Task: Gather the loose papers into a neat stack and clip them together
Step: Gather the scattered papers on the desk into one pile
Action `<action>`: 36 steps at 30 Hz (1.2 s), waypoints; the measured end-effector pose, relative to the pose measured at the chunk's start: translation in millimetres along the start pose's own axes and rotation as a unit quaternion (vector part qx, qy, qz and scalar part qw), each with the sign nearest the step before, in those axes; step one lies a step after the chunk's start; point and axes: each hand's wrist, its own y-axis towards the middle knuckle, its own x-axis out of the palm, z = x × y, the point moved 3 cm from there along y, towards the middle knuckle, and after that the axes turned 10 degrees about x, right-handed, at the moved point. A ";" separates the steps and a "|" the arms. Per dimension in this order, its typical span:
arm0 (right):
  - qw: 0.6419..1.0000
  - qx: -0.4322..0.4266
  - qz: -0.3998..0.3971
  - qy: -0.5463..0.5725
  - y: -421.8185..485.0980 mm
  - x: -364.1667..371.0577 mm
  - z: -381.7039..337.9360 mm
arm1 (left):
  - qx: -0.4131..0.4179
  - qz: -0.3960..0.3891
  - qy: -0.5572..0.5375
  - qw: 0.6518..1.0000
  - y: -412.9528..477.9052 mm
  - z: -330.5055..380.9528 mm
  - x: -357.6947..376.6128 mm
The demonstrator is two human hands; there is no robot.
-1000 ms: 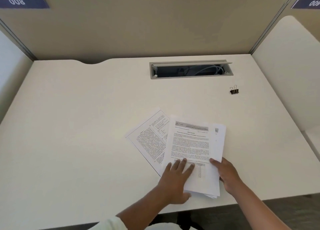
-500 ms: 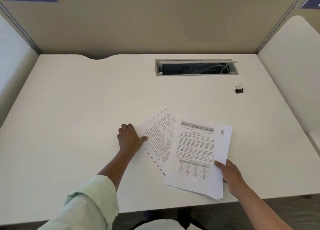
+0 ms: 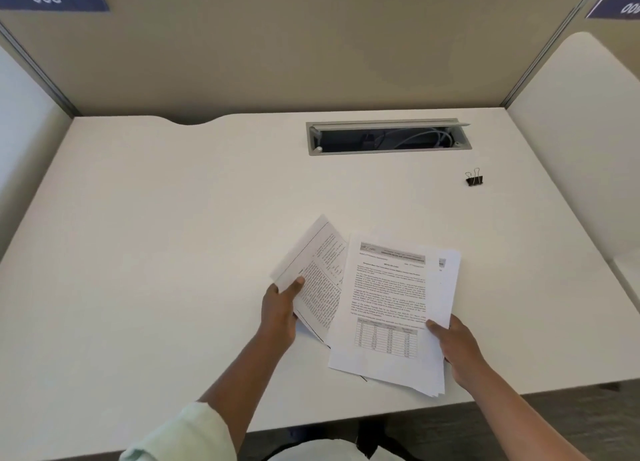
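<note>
Several printed sheets lie fanned near the front of the white desk (image 3: 156, 252). My left hand (image 3: 280, 310) pinches the left edge of a skewed sheet (image 3: 320, 280), whose left side curls up off the desk while its right part stays under the others. The main pile (image 3: 391, 304), topped by a page with text and a table, lies to the right; my right hand (image 3: 457, 346) grips its lower right edge, thumb on top. A black binder clip (image 3: 474, 178) stands alone at the far right, well away from both hands.
An open grey cable slot (image 3: 388, 137) with wires inside is set into the desk's back. Beige partition walls (image 3: 311, 44) enclose the back and both sides. The desk's front edge runs just below the pile.
My left hand went from lying flat on the pile to the skewed sheet's left edge, took hold of it and lifted that edge. My right hand stayed on the pile's corner.
</note>
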 end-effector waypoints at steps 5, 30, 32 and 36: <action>1.000 -0.011 -0.004 0.012 -0.8 7.9 -1.2 | -0.034 -0.002 -0.050 0.998 -15.7 -16.7 -2.1; 0.988 -0.013 -0.157 0.007 -6.6 68.6 -34.4 | -0.015 -0.255 0.251 0.933 32.1 48.7 35.2; 0.989 -0.014 -0.144 -0.006 -4.4 70.8 -34.7 | -0.001 -0.241 0.271 0.932 29.2 49.3 40.0; 0.994 -0.034 -0.105 -0.008 -4.1 72.7 -36.5 | 0.001 -0.222 0.248 0.943 26.9 55.8 47.5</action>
